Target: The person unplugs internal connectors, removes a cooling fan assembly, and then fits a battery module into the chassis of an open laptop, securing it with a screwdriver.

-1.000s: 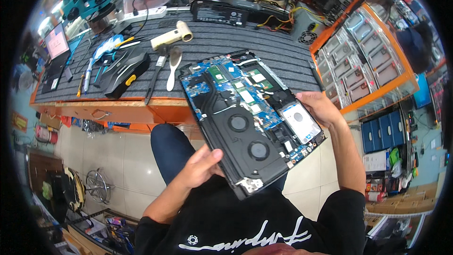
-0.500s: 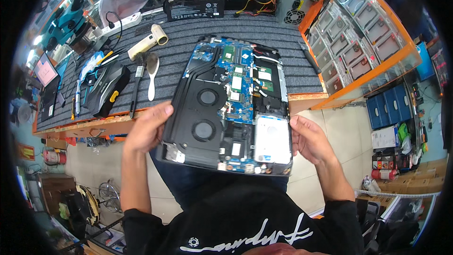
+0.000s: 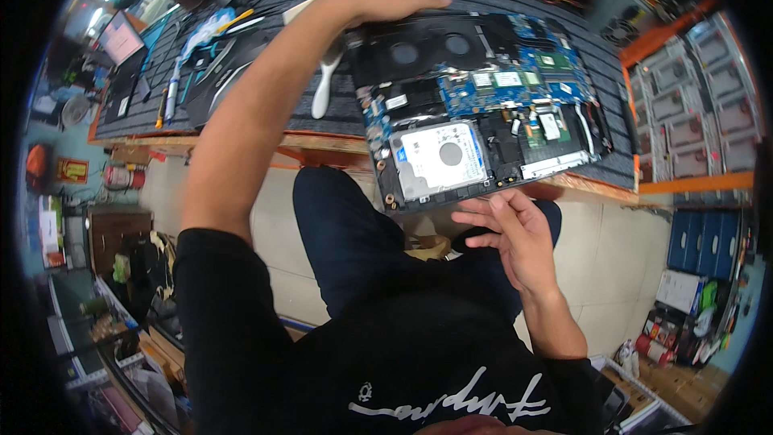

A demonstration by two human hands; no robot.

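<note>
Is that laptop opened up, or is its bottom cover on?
Opened up: the laptop shows its blue circuit board, two round fans and silver drive, with no cover over them.

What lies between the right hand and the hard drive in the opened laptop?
The black rim of the laptop lies between the right hand and the hard drive in the head view.

An opened laptop (image 3: 475,105), a bare power supply (image 3: 616,4) and tools (image 3: 322,98) on the worktop (image 3: 345,122) show a computer repair workshop.
</note>
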